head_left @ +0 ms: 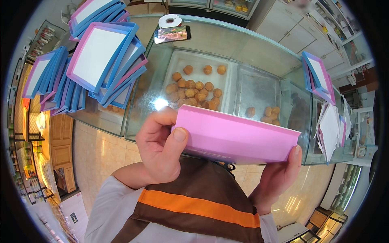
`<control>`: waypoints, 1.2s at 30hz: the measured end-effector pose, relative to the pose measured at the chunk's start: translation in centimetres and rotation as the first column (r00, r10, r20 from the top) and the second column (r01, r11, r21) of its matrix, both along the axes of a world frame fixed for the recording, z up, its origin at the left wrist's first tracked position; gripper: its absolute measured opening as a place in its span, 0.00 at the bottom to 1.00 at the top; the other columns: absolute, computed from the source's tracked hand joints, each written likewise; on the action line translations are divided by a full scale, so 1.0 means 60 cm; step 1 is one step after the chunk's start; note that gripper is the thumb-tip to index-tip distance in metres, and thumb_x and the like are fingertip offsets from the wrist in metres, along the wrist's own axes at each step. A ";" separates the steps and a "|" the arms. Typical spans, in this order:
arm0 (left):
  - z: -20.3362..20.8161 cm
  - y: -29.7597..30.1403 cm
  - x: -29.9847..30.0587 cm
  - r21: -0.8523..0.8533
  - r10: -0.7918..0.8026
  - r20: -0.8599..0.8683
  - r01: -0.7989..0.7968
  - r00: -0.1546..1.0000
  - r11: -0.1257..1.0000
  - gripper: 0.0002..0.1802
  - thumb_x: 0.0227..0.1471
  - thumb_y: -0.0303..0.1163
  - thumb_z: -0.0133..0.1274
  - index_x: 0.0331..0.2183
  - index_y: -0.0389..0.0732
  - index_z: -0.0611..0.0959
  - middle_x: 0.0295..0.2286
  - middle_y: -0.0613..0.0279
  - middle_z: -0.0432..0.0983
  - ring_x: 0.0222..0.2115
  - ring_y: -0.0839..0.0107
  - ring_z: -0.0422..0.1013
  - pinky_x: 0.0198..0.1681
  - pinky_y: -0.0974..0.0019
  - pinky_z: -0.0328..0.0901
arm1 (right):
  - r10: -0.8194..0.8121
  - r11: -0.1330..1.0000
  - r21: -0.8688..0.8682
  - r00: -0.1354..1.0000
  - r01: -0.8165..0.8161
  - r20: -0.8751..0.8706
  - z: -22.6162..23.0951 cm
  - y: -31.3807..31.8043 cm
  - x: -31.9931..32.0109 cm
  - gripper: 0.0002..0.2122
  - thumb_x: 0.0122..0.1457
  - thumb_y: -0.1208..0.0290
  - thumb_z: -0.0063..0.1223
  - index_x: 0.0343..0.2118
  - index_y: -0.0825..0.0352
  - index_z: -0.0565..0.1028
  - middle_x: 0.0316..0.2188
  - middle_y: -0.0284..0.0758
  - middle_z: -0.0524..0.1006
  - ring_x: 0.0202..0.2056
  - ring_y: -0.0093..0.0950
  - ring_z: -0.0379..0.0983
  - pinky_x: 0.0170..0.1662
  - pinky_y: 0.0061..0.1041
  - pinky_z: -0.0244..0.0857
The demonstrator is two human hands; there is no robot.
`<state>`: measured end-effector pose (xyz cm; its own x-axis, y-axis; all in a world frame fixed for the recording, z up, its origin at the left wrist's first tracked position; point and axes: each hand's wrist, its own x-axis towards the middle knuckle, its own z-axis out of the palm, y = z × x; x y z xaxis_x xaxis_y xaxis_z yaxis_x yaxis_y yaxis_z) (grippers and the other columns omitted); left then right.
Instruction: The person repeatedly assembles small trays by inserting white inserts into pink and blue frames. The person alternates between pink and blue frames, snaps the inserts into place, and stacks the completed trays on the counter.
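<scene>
Head cam, L hand [162, 141] gripping pink carton [239, 135] at 9 o'clock end, R hand [279, 172] gripping its 4 o'clock corner, carton nr ctr twd 4, dark print [208, 154] along 7 o'clock edge, brown balls [199, 85] at 12, phone [172, 35] nr 11, trays [97, 54] at 10

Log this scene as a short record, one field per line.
Left grip: holding the left end of a pink panel, thumb on its near face
Right grip: at the panel's right end, thumb against its edge
White tray: many round brown balls, partly hidden by the panel
Greyish tray: beside it on the right, fewer balls
Far side: phone, screen lit, next to a white roll
Left side: piled blue and pink shallow boxes
Clothing: brown apron, orange band
</scene>
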<state>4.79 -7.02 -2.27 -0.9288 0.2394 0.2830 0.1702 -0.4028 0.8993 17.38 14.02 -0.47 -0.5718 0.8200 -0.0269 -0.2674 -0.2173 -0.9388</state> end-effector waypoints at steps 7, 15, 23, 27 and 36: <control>0.001 -0.021 -0.017 0.009 -0.159 -0.010 0.159 0.987 0.987 0.12 0.65 0.36 0.53 0.36 0.37 0.78 0.35 0.59 0.76 0.35 0.73 0.71 0.38 0.67 0.64 | 0.069 0.997 -0.017 0.995 -0.070 -0.076 0.015 0.012 -0.018 0.13 0.70 0.63 0.50 0.38 0.70 0.74 0.35 0.35 0.77 0.37 0.24 0.71 0.48 0.27 0.63; -0.061 -0.078 -0.146 -0.502 -0.736 -0.132 0.595 0.664 0.627 0.06 0.60 0.29 0.57 0.35 0.36 0.84 0.29 0.64 0.77 0.32 0.67 0.70 0.46 0.61 0.63 | 0.776 0.362 0.339 0.483 -0.868 0.406 -0.061 0.171 -0.034 0.06 0.56 0.70 0.67 0.30 0.66 0.82 0.28 0.33 0.79 0.38 0.32 0.74 0.51 0.36 0.62; -0.198 -0.066 -0.132 -0.853 -0.869 -0.097 0.409 0.484 0.323 0.06 0.60 0.27 0.53 0.38 0.40 0.83 0.30 0.57 0.77 0.37 0.56 0.73 0.55 0.54 0.60 | 0.450 0.055 0.428 0.405 -0.902 0.796 -0.228 0.151 -0.010 0.04 0.56 0.75 0.65 0.33 0.58 0.85 0.26 0.30 0.79 0.36 0.35 0.73 0.45 0.37 0.62; -0.228 -0.064 -0.126 -0.901 -0.838 -0.078 0.322 0.540 0.291 0.11 0.60 0.25 0.51 0.44 0.41 0.83 0.34 0.56 0.78 0.41 0.55 0.74 0.56 0.53 0.60 | 0.394 0.021 0.486 0.454 -0.874 0.800 -0.221 0.141 -0.029 0.05 0.56 0.75 0.63 0.34 0.58 0.85 0.26 0.32 0.79 0.35 0.37 0.73 0.45 0.37 0.61; -0.223 -0.017 -0.123 -0.932 -0.778 -0.128 0.193 0.615 0.305 0.06 0.57 0.27 0.58 0.38 0.43 0.81 0.39 0.60 0.78 0.44 0.59 0.73 0.55 0.55 0.60 | 0.189 0.101 0.594 0.602 -0.798 0.776 -0.245 0.123 -0.038 0.04 0.57 0.72 0.62 0.34 0.61 0.85 0.25 0.33 0.78 0.35 0.37 0.73 0.46 0.37 0.61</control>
<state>-2.62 -8.04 -15.66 -0.3085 0.9512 -0.0089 0.7147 0.2380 0.6577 15.10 21.41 -15.19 -0.9993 0.0008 0.0379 -0.0196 0.8445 -0.5352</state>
